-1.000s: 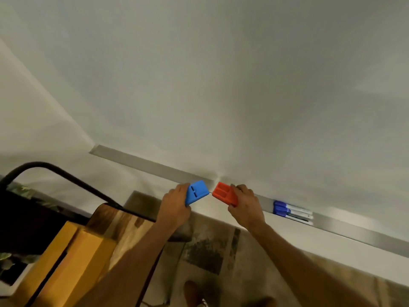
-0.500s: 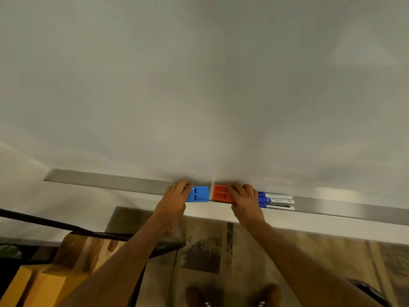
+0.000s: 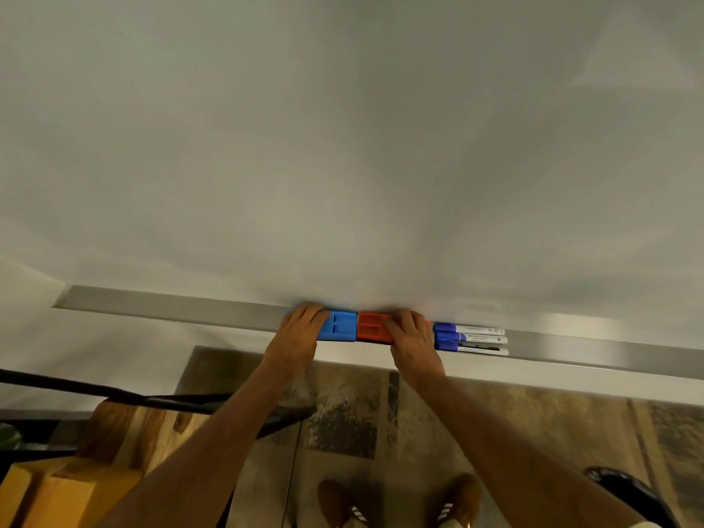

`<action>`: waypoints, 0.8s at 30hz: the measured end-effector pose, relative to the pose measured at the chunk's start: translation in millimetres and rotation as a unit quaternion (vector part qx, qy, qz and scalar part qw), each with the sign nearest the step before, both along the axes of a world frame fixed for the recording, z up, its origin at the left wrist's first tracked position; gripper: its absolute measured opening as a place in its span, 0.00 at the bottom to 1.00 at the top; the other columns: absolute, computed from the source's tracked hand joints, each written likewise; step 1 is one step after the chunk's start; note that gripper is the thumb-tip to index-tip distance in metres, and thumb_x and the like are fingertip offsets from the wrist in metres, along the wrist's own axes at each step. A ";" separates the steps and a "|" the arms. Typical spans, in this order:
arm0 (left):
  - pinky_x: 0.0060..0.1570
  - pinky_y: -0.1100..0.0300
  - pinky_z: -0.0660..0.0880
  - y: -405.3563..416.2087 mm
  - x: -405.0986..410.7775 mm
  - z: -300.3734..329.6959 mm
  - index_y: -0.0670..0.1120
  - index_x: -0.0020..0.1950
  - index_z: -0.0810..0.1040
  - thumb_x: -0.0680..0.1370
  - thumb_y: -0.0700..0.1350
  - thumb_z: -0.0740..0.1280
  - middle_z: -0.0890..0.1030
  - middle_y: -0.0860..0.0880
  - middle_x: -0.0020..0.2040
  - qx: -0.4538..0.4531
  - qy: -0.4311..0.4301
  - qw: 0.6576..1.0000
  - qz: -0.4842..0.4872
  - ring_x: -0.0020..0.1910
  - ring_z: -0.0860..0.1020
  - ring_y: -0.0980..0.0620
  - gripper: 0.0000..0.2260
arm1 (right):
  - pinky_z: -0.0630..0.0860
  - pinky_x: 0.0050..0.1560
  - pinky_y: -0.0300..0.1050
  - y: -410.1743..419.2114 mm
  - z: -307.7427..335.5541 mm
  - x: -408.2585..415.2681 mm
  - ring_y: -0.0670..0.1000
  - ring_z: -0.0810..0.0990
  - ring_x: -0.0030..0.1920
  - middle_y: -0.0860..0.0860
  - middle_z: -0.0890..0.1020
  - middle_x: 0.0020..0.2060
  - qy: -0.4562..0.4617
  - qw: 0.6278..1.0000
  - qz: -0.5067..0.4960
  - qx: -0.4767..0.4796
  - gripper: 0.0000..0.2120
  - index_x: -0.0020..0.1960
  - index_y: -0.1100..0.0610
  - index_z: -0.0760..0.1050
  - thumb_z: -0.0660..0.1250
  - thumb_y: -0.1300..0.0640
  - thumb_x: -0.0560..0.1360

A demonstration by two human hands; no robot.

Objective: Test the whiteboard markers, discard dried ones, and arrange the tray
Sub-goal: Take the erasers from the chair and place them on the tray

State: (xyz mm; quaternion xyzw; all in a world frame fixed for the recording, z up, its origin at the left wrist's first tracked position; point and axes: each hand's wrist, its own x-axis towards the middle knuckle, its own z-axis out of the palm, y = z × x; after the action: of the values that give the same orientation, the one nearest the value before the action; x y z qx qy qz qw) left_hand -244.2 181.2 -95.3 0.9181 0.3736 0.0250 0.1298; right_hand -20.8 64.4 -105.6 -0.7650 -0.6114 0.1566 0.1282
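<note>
whiteboard [image 3: 343, 146] is filling the upper view, blank and pale, with its metal tray [image 3: 171, 304] running along the bottom edge from left to right. patterned floor is showing below the tray, along with two brown shoes [image 3: 453, 497] at the bottom of the frame.

left hand [image 3: 301, 329] is resting on the left end of a blue eraser [image 3: 341, 326], fingers lying close together and bent over its far edge. right hand [image 3: 409, 335] is covering the right part of a red eraser [image 3: 371, 327] in the same way, fingers pressed together and curling over the top; thumbs are not clearly visible on either hand. both erasers are sitting in the tray, touching end to end, blue on the left and red on the right.

three markers [image 3: 472, 339] with blue caps are lying in the tray just right of the right hand, stacked parallel to each other, caps pointing toward the red eraser, pale barrels pointing right.

wooden furniture [image 3: 76, 470] and a black bar [image 3: 114, 394] are standing at lower left, well apart from the tray.
</note>
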 end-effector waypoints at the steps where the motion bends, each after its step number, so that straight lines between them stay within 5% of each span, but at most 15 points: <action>1: 0.66 0.43 0.72 0.7 -0.5 -1.3 0.44 0.68 0.73 0.70 0.32 0.71 0.75 0.44 0.65 -0.004 0.003 1.000 0.004 0.66 0.72 0.44 0.26 | 0.65 0.72 0.59 -0.4 -0.1 0.7 0.59 0.62 0.69 0.55 0.69 0.67 0.006 1.000 0.003 -0.002 0.25 0.69 0.53 0.70 0.64 0.68 0.74; 12: 0.67 0.48 0.70 -0.9 8.8 2.3 0.43 0.72 0.70 0.74 0.33 0.69 0.72 0.44 0.71 -0.049 0.017 0.998 0.023 0.71 0.69 0.43 0.26 | 0.69 0.71 0.57 -3.0 -3.0 3.2 0.58 0.64 0.70 0.53 0.70 0.67 0.026 0.999 0.012 0.015 0.19 0.66 0.53 0.72 0.67 0.63 0.77; 17: 0.46 0.52 0.83 -2.8 8.2 0.6 0.45 0.62 0.77 0.62 0.32 0.79 0.78 0.44 0.61 -0.026 0.038 0.999 0.009 0.59 0.78 0.42 0.30 | 0.65 0.74 0.54 -6.5 -1.7 3.5 0.55 0.60 0.73 0.53 0.68 0.70 0.047 0.999 0.015 0.015 0.20 0.68 0.54 0.72 0.63 0.66 0.77; 24: 0.46 0.54 0.82 -6.5 8.6 1.9 0.45 0.63 0.77 0.61 0.33 0.80 0.78 0.45 0.62 -0.007 0.051 0.998 0.024 0.59 0.78 0.43 0.32 | 0.67 0.72 0.54 -12.1 4.8 5.8 0.54 0.62 0.72 0.51 0.69 0.70 0.042 0.999 0.019 0.019 0.21 0.68 0.53 0.72 0.65 0.63 0.76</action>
State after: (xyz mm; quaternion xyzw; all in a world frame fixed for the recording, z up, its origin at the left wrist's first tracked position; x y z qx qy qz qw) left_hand -235.6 174.7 -93.4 0.9082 0.4015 -0.0215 0.1160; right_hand -15.0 52.3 -100.8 -0.7437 -0.6226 0.1794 0.1647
